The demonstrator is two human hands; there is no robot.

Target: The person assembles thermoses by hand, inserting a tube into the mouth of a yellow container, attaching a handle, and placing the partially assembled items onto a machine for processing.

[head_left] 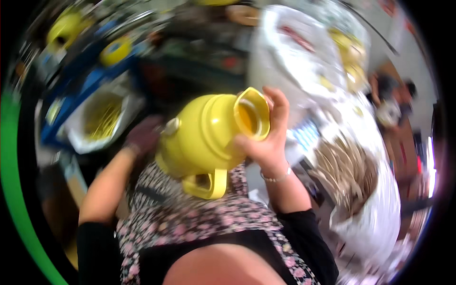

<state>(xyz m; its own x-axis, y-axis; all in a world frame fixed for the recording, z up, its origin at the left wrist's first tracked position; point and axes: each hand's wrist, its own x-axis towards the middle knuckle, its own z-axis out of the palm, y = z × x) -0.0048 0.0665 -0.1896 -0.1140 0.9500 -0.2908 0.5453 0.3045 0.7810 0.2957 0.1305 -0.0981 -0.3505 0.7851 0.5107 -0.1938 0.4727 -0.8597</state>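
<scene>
A yellow plastic jug [204, 128], shaped like a vacuum flask housing, lies tilted in front of my floral apron. Its spouted opening faces right and its loop handle points down toward me. My right hand [270, 142] is closed round the neck, thumb on the near side and fingers behind the rim. At the base end is my left hand [145, 134], in a dark reddish glove. Blur and the jug hide its fingers, so I cannot tell whether it grips the base. A small light knob [172, 125] shows on the jug's side.
Left, a white-lined blue crate [78, 97] holds thin yellow strips [105, 121]. More yellow parts [115, 51] lie beyond it. On the right stand large white sacks [280, 61], one with stacked beige flat pieces [344, 166]. Another person [392, 97] is at far right.
</scene>
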